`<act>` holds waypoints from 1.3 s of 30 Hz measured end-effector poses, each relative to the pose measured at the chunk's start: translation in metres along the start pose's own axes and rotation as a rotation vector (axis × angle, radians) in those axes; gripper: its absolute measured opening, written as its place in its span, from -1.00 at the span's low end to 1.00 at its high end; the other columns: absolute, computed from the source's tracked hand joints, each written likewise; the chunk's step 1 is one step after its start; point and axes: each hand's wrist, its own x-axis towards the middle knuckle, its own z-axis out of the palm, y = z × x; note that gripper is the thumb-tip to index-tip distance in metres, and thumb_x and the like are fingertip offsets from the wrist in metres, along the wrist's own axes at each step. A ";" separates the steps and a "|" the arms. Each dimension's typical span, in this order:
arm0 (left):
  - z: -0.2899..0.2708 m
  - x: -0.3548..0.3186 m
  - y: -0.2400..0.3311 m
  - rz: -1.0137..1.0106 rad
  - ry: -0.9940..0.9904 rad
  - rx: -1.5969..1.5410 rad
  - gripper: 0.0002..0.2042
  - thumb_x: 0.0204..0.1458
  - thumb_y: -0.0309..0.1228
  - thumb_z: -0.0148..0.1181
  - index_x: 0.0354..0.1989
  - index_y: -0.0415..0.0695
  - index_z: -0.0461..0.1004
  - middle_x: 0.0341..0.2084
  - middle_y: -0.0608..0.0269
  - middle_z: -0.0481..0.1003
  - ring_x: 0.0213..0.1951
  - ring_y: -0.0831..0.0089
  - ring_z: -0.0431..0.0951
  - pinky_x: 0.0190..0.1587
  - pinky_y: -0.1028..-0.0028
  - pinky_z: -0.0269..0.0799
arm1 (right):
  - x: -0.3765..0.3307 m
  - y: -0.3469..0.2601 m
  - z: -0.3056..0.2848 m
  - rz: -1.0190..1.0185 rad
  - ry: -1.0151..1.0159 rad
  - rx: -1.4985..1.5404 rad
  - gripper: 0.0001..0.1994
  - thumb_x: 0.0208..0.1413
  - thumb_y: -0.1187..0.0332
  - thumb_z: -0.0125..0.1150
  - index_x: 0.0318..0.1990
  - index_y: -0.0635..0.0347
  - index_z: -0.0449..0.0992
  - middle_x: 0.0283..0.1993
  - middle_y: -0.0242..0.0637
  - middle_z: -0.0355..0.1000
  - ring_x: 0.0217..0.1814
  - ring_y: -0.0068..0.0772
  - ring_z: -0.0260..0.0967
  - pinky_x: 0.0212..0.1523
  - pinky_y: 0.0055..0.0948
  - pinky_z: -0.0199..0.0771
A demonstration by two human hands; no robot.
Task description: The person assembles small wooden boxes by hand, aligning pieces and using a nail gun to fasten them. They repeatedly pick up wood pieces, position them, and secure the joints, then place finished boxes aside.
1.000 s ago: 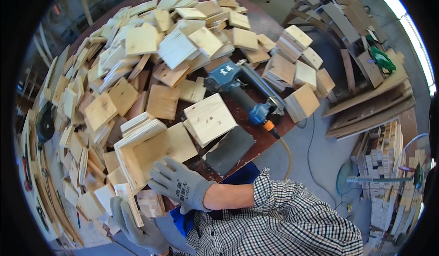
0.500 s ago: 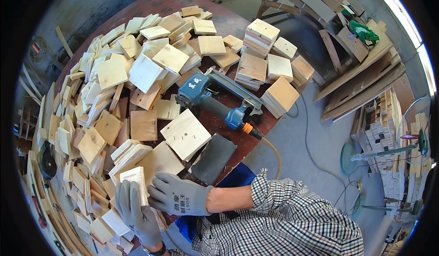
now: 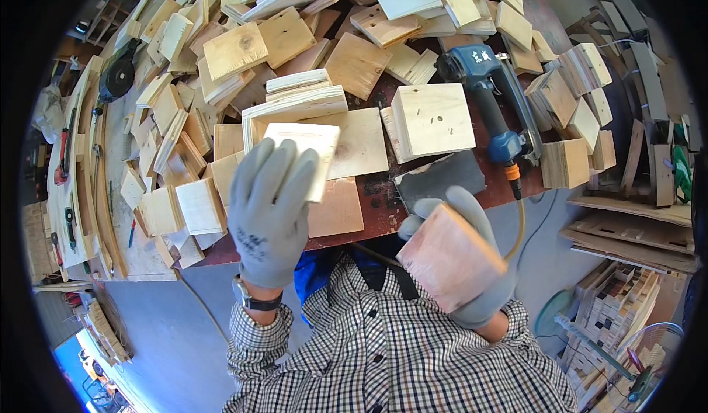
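Observation:
My left hand (image 3: 269,217), in a grey work glove, holds a pale square plywood piece (image 3: 321,147). Its fingers lie across the piece's near face, and the thumb is hidden. On the right, my gloved right hand (image 3: 483,306) grips a reddish square plywood piece (image 3: 450,258) in front of my chest, tilted, with its fingers partly behind it. Just beyond lie a dark rectangular pad (image 3: 442,179) and a pale square stack (image 3: 434,120) with small marks on its top. A blue nail gun (image 3: 483,96) rests to the right of that stack.
Loose plywood squares (image 3: 361,66) are heaped over the reddish table (image 3: 372,206). An orange fitting joins the nail gun to a yellowish hose (image 3: 521,228) hanging past the table edge. At the left are long wooden strips (image 3: 96,184) and tools; boards (image 3: 627,225) stand at the right.
My view has swung, shifting the table upward in the picture. My right hand has come away from the left and now holds the reddish plywood piece; my left keeps the pale one.

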 end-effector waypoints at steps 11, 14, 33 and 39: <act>0.045 0.009 -0.006 -0.018 -0.289 0.341 -0.47 0.04 -0.41 0.32 0.26 -0.08 0.50 0.16 0.10 0.51 0.24 0.11 0.46 0.32 0.11 0.36 | 0.030 0.017 -0.002 0.217 -0.036 0.738 0.04 0.33 -0.50 -0.22 0.60 0.27 -0.03 0.53 0.29 0.15 0.51 0.30 0.25 0.49 0.26 0.27; 0.044 0.009 -0.010 -0.031 -0.222 0.218 -0.49 0.08 -0.43 0.31 0.26 -0.12 0.50 0.15 0.10 0.54 0.20 0.09 0.50 0.31 0.11 0.38 | 0.029 0.018 0.001 0.246 -0.014 0.655 0.04 0.33 -0.50 -0.24 0.60 0.28 -0.02 0.52 0.29 0.16 0.50 0.33 0.25 0.48 0.27 0.29; -0.006 -0.052 -0.065 -0.296 0.130 0.299 -0.50 0.19 -0.63 0.03 0.33 -0.12 0.52 0.36 -0.05 0.42 0.44 -0.13 0.30 0.48 -0.01 0.20 | 0.058 0.010 0.017 -0.276 -0.160 -0.820 -0.37 0.21 0.24 0.44 0.37 0.35 0.40 -0.05 0.03 0.64 -0.12 -0.13 0.68 -0.09 -0.27 0.66; -0.004 -0.055 -0.083 -0.388 -0.026 0.223 -0.35 0.08 -0.58 0.07 0.44 -0.11 0.38 0.43 -0.10 0.30 0.49 -0.13 0.21 0.53 -0.07 0.08 | 0.101 0.030 0.042 -0.739 -0.224 -1.154 -0.45 0.21 0.21 0.44 0.26 0.30 0.45 -0.32 -0.20 0.58 -0.34 -0.13 0.57 -0.30 -0.21 0.56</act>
